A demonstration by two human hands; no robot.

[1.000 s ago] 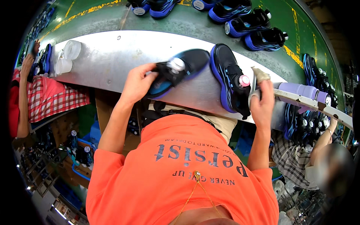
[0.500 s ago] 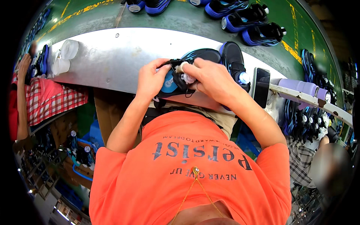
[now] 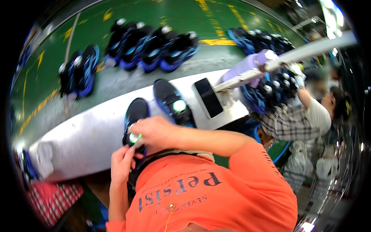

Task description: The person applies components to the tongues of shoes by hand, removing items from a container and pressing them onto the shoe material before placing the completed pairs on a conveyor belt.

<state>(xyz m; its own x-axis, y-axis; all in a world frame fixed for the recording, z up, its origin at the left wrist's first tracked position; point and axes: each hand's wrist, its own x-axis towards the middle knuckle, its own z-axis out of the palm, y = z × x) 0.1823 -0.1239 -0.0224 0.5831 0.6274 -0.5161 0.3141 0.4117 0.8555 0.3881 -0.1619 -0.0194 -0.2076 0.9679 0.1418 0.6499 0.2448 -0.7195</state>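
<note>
A black shoe with a blue sole edge [image 3: 138, 109] rests on the metal bench, toe pointing away from me. On its upper, between my hands, glows a greenish-white round piece [image 3: 134, 137]. My right hand [image 3: 156, 132] reaches over from the right, its fingers closed on the shoe beside that piece. Close to the shoe's near end, my left hand [image 3: 123, 160] pinches at it with thumb and fingers; what exactly lies between the fingertips is hard to make out. Just right stands a second, matching shoe [image 3: 165, 92], with a bright round light on its top.
The curved metal bench [image 3: 85, 135] carries a phone [image 3: 208, 98] and, at its left end, clear plastic cups [image 3: 45, 158]. A purple bottle [image 3: 241, 69] lies by a white rail [image 3: 305, 52]. Several shoes [image 3: 152, 48] stand beyond on green flooring. Another person [image 3: 319, 116] sits at right.
My view has swung to the right. The shoe, earlier tilted up in my hands with its inside showing, now sits on the bench, toe away. Its round piece now glows greenish.
</note>
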